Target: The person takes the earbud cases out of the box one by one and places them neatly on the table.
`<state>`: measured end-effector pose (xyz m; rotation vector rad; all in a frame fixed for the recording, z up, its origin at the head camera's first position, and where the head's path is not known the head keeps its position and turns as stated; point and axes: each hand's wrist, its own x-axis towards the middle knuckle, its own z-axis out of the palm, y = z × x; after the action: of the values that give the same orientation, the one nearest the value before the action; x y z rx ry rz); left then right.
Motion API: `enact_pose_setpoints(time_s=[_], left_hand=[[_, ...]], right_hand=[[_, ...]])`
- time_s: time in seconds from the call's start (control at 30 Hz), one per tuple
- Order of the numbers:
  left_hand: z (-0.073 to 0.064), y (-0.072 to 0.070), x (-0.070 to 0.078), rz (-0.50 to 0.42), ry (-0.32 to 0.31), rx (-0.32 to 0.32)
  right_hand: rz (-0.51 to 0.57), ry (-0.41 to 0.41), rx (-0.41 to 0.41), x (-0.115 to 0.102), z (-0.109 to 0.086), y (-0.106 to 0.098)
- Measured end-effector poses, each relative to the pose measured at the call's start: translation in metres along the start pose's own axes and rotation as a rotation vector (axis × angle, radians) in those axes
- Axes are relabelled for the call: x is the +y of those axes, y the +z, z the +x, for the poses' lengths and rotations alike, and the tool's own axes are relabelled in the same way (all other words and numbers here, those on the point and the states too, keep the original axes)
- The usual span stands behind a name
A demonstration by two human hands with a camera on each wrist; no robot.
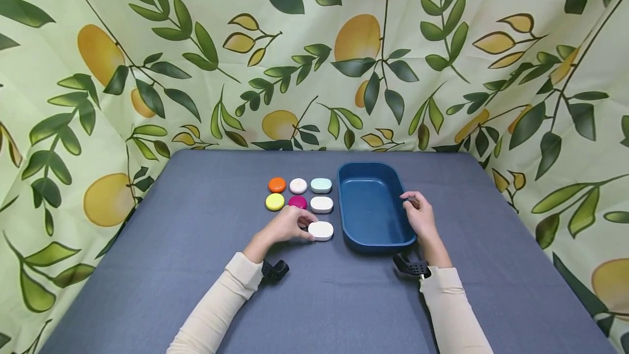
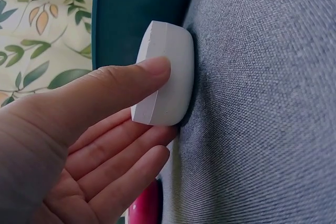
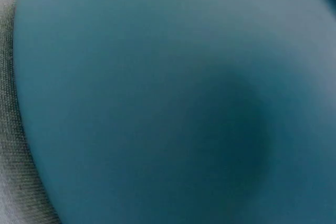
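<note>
My left hand [image 1: 289, 225] pinches a white oval block [image 1: 320, 230], which looks like a bar of soap. In the left wrist view the thumb lies across the side of the white block [image 2: 170, 93], and the other fingers stretch beneath it. One edge of the block is on or just over the cloth. At the right side of a deep blue tub [image 1: 371, 242], my right hand [image 1: 420, 216] holds the rim with bent fingers. The tub's wall [image 3: 131, 103] fills the right wrist view, where the hand itself is hidden.
Left of the tub, soap-like pieces sit in two rows: orange [image 1: 277, 184], round white [image 1: 297, 186], pale blue [image 1: 321, 185], then yellow [image 1: 274, 201], magenta [image 1: 297, 201] and oval white [image 1: 321, 204]. A grey cloth [image 1: 314, 299] covers the table; a leafy curtain [image 1: 304, 31] stands behind.
</note>
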<state>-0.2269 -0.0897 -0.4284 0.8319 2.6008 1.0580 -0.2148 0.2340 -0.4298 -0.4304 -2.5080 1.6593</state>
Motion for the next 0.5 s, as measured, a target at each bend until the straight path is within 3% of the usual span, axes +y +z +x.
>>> enact_pose_setpoints(time_s=[0.23, 0.37, 0.43, 0.5], left_hand=[[0.000, 0.001, -0.001, 0.011, 0.031, -0.002], [-0.005, -0.004, 0.002, -0.005, 0.002, 0.003], [-0.009, -0.011, 0.003, -0.006, 0.002, 0.032], [-0.010, -0.022, 0.004, 0.001, 0.012, 0.099]], right_hand=[[-0.006, -0.027, -0.002, 0.000, 0.002, -0.001], [-0.045, -0.094, 0.001, -0.005, 0.002, -0.006], [-0.078, -0.139, 0.015, -0.012, 0.000, -0.012], [-0.131, -0.206, 0.051, -0.023, -0.001, -0.020]])
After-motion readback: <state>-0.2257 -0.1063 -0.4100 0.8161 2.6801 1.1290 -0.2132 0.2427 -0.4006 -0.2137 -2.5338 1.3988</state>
